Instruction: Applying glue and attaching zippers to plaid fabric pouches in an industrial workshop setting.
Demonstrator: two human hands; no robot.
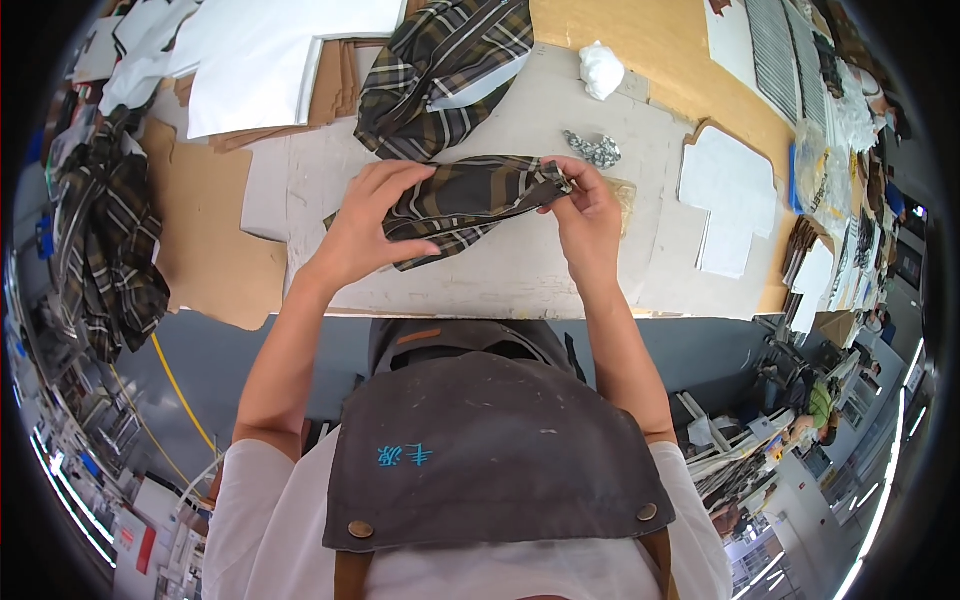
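A folded piece of dark plaid fabric lies slantwise between my hands, close to the table's front edge. My left hand rests over its left end, thumb and fingers spread wide along the two sides of the cloth. Part of that end is hidden beneath the palm. At the other end, my right hand pinches the narrow corner of the fabric between thumb and fingers. Just beyond sits a larger bundle of the same plaid cloth, showing a zipper-like dark line and a pale patch.
Beyond my right hand lie a small heap of metallic bits and a white crumpled wad. White paper patterns are at right, more white sheets at back left. Brown card and hanging plaid cloth are left.
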